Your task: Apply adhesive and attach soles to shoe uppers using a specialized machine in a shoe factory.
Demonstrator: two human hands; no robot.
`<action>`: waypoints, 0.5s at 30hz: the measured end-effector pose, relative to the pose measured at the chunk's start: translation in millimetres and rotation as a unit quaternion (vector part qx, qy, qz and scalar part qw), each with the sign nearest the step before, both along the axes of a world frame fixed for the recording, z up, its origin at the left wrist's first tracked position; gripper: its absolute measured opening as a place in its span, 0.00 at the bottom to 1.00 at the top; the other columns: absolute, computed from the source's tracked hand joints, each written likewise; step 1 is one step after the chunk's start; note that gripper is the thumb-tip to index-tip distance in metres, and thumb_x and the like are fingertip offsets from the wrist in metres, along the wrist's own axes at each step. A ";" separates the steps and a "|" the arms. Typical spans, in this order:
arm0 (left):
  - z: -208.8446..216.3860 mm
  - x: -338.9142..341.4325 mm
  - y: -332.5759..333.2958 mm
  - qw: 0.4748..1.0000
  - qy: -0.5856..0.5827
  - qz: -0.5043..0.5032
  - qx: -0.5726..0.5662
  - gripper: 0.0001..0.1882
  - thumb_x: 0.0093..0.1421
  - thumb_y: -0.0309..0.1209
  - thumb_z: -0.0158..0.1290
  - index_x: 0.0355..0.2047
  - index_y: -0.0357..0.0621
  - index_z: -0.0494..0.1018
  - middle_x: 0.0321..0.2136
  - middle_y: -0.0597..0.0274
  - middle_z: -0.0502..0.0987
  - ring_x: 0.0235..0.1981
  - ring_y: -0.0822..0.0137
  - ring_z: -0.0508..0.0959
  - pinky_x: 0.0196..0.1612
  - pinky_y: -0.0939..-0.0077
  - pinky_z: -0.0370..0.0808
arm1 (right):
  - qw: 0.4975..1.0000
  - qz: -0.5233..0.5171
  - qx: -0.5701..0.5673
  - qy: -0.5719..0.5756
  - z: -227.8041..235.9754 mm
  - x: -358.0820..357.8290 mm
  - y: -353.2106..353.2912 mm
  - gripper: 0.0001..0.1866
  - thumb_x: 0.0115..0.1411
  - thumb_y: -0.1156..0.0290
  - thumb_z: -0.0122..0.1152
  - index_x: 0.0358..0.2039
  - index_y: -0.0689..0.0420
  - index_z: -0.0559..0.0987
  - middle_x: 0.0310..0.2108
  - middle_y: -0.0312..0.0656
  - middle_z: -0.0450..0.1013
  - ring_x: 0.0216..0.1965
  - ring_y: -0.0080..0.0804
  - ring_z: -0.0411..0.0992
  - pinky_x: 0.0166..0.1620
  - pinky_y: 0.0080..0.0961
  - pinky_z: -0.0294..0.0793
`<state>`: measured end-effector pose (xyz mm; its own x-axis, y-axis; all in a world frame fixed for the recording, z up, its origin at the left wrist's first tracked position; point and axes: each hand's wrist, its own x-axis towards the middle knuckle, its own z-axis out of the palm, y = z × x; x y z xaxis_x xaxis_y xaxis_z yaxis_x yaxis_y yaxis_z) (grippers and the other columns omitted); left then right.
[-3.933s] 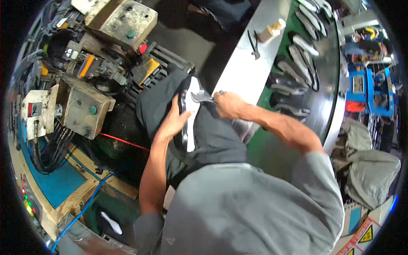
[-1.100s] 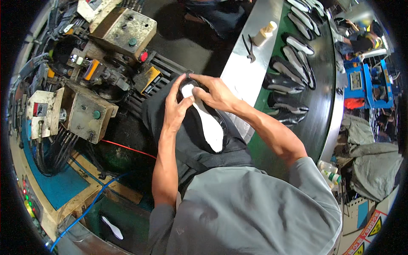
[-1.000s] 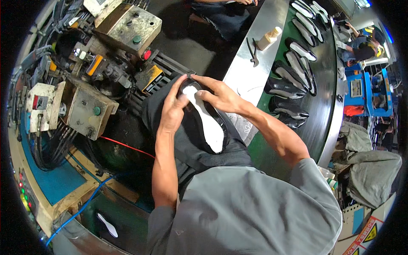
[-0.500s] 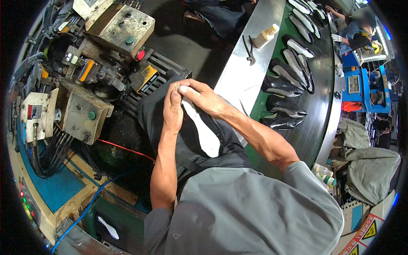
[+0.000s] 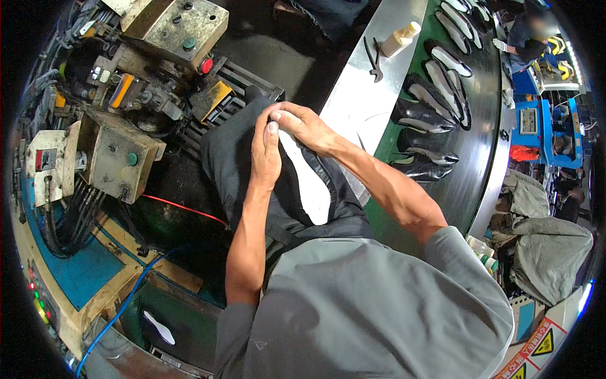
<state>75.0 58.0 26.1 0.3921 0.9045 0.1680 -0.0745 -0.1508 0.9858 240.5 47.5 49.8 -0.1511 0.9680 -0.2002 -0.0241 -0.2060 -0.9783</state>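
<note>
A black shoe with a white, sole-shaped bottom rests over my lap, bottom upward and heel toward me. My left hand wraps the toe end from the left, its thumb along the edge. From the right, my right hand closes over the same end, fingers meeting those of the left. The toe itself is hidden under both hands. Dark cloth covers my legs beneath the shoe.
Grimy machinery with a control box stands at left. On the metal ledge are pliers and a bottle. Beyond it, a green-and-dark conveyor carries several black shoes. A white insole lies lower left.
The whole view has shifted slightly. My left hand has turned a little, its thumb now plainer beside the toe. At far right, the other person's outstretched arm has drawn back.
</note>
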 end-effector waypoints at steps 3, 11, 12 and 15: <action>-1.9 -0.1 4.2 0.998 -0.030 -0.029 -0.054 0.28 0.82 0.45 0.40 0.69 0.35 0.68 0.66 0.54 0.72 0.69 0.59 0.69 0.74 0.63 0.61 | 1.000 -0.015 0.006 -0.016 -3.3 -0.3 -0.2 0.26 0.80 0.52 0.53 0.62 0.62 0.77 0.55 0.42 0.78 0.58 0.29 0.72 0.65 0.30 0.70; -13.2 7.5 3.5 0.999 0.025 -0.005 -0.039 0.30 0.82 0.46 0.44 0.70 0.34 0.67 0.67 0.54 0.71 0.70 0.58 0.69 0.74 0.64 0.61 | 0.998 -0.040 0.010 -0.042 -17.9 1.2 -0.2 0.28 0.80 0.52 0.50 0.64 0.64 0.77 0.59 0.46 0.78 0.61 0.33 0.72 0.67 0.33 0.69; -12.1 7.8 6.7 0.999 0.018 -0.018 -0.047 0.31 0.81 0.47 0.44 0.71 0.33 0.67 0.67 0.54 0.71 0.70 0.58 0.69 0.74 0.63 0.62 | 0.997 -0.050 0.014 -0.056 -16.3 0.5 -0.3 0.30 0.80 0.50 0.51 0.65 0.65 0.77 0.59 0.48 0.78 0.61 0.34 0.73 0.67 0.33 0.69; -10.1 -6.9 26.8 0.901 -0.236 -0.149 -0.331 0.34 0.79 0.50 0.48 0.72 0.35 0.66 0.67 0.54 0.72 0.70 0.60 0.70 0.72 0.64 0.65 | 0.998 -0.056 -0.010 -0.027 -11.4 -5.2 -0.1 0.29 0.79 0.50 0.53 0.62 0.65 0.78 0.58 0.50 0.80 0.60 0.37 0.76 0.66 0.34 0.72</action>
<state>68.1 84.8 16.0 0.6611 0.7334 -0.1586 -0.4486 0.5557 0.7000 235.2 47.5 38.4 -0.0312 0.9738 -0.2254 0.0040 -0.2253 -0.9743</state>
